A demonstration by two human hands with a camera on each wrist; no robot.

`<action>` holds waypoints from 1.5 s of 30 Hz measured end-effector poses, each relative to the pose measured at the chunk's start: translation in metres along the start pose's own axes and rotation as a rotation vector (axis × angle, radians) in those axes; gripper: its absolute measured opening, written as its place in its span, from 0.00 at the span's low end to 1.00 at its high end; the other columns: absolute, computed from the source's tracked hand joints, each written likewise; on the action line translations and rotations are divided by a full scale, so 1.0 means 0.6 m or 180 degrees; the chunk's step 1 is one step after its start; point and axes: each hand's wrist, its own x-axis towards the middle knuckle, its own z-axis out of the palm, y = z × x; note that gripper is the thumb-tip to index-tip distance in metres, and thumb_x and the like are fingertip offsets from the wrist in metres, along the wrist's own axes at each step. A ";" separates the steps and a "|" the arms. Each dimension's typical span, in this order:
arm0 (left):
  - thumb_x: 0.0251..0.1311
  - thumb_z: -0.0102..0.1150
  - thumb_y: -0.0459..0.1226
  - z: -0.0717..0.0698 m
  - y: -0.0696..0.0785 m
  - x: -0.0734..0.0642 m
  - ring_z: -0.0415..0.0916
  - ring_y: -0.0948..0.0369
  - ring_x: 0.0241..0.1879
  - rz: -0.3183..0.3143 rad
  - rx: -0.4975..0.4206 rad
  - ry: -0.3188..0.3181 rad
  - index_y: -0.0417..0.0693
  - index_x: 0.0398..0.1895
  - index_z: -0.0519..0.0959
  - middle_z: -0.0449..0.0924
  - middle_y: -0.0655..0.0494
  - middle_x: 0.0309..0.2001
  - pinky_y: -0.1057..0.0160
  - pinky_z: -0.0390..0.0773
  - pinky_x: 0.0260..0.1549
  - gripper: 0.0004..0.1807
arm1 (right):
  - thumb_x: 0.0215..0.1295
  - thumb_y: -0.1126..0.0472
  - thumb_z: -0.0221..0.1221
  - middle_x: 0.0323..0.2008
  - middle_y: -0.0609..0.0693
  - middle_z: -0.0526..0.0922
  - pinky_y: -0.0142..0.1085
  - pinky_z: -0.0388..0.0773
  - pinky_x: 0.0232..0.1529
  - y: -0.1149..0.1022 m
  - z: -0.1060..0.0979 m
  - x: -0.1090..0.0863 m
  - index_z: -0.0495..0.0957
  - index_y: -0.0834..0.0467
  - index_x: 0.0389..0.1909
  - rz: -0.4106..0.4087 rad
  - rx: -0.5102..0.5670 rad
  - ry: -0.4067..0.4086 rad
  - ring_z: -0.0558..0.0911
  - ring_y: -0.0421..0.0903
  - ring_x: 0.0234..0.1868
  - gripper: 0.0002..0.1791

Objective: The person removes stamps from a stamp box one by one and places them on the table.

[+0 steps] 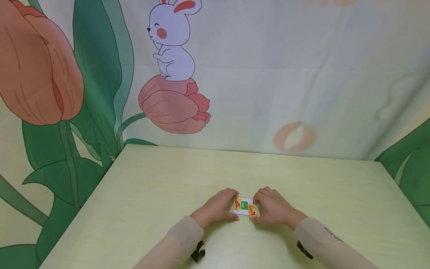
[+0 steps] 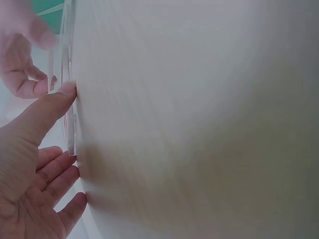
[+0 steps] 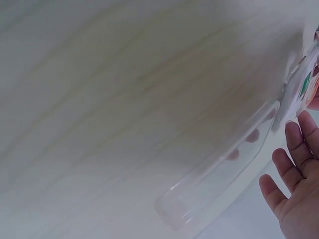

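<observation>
Between the two hands a small flat tray (image 1: 241, 213) with a white base and clear plastic edges lies on the table. An orange picture piece and a green picture tile (image 1: 244, 206) sit in it. My left hand (image 1: 220, 205) holds its left end, thumb on the near edge and fingers at the far edge; the thumb (image 2: 67, 89) presses the clear rim (image 2: 73, 139) in the left wrist view. My right hand (image 1: 273, 207) pinches an orange picture tile (image 1: 253, 211), tilted over the tray's right end. In the right wrist view the other fingers (image 3: 295, 137) spread loosely.
The pale wood-grain table (image 1: 161, 175) stretches out around the hands. Behind it hangs a cloth (image 1: 252, 74) printed with a rabbit and tulips, meeting the far edge. Dark straps (image 1: 199, 252) show under the sleeves.
</observation>
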 end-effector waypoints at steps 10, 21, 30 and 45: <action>0.45 0.70 0.46 -0.001 0.004 0.000 0.67 0.57 0.58 -0.0004 -0.0009 0.0012 0.43 0.60 0.65 0.70 0.52 0.56 0.58 0.65 0.60 0.39 | 0.42 0.47 0.66 0.35 0.43 0.75 0.40 0.68 0.43 -0.008 -0.011 -0.009 0.73 0.54 0.33 -0.0145 -0.0058 0.0060 0.70 0.43 0.42 0.20; 0.45 0.69 0.44 -0.003 0.004 0.000 0.66 0.55 0.59 0.0056 -0.0054 0.0048 0.42 0.60 0.66 0.70 0.50 0.57 0.57 0.64 0.61 0.38 | 0.41 0.44 0.66 0.35 0.41 0.74 0.36 0.66 0.41 -0.028 -0.014 -0.022 0.73 0.51 0.34 -0.0204 -0.0096 0.0022 0.68 0.40 0.41 0.22; 0.46 0.69 0.45 0.002 0.000 -0.001 0.66 0.55 0.59 0.0072 -0.0050 0.0059 0.41 0.60 0.65 0.70 0.50 0.57 0.57 0.64 0.61 0.38 | 0.40 0.43 0.66 0.34 0.39 0.74 0.35 0.66 0.39 -0.038 -0.004 -0.037 0.73 0.50 0.33 -0.0312 -0.0184 -0.0062 0.67 0.39 0.39 0.21; 0.46 0.68 0.49 0.003 0.007 0.000 0.70 0.55 0.55 0.0143 0.0505 0.0078 0.42 0.59 0.66 0.71 0.51 0.57 0.57 0.70 0.55 0.38 | 0.42 0.40 0.63 0.36 0.40 0.73 0.35 0.67 0.44 -0.046 0.015 -0.052 0.73 0.49 0.33 -0.0676 -0.0499 -0.0211 0.68 0.39 0.42 0.22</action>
